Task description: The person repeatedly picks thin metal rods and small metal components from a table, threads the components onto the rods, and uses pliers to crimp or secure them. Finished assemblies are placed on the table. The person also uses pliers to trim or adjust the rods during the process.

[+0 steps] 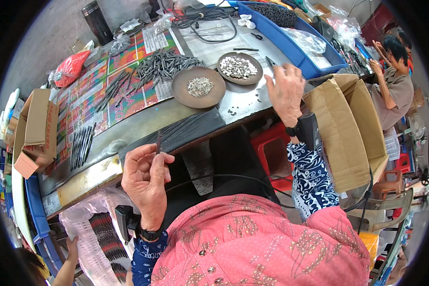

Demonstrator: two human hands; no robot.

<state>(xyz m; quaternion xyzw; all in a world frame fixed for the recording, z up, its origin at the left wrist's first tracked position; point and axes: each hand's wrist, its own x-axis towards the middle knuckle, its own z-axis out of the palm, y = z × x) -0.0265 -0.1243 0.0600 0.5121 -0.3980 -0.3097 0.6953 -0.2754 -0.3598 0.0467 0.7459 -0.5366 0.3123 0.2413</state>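
In my left hand [150, 188], a short thin dark stick [158, 141] stands up between thumb and fingers. It is held over the table's front edge, beside a row of long thin black strips [188, 127]. My right hand [287, 93] is stretched over the table's right end, thumb apart from the fingers and no held thing visible. Just beyond its fingertips lies a small dark pointed tool [270, 61], partly hidden. Left of that hand, a round brown dish [258, 78] holds small white and dark pieces. A second brown dish [180, 95] holds small silvery metal parts.
A heap of dark sticks [164, 66] lies behind the dishes, with a smaller row [82, 147] at left. A blue bin [314, 71] stands at the back right. An open cardboard box [336, 138] is beside my right forearm. Another person [393, 86] sits at far right.
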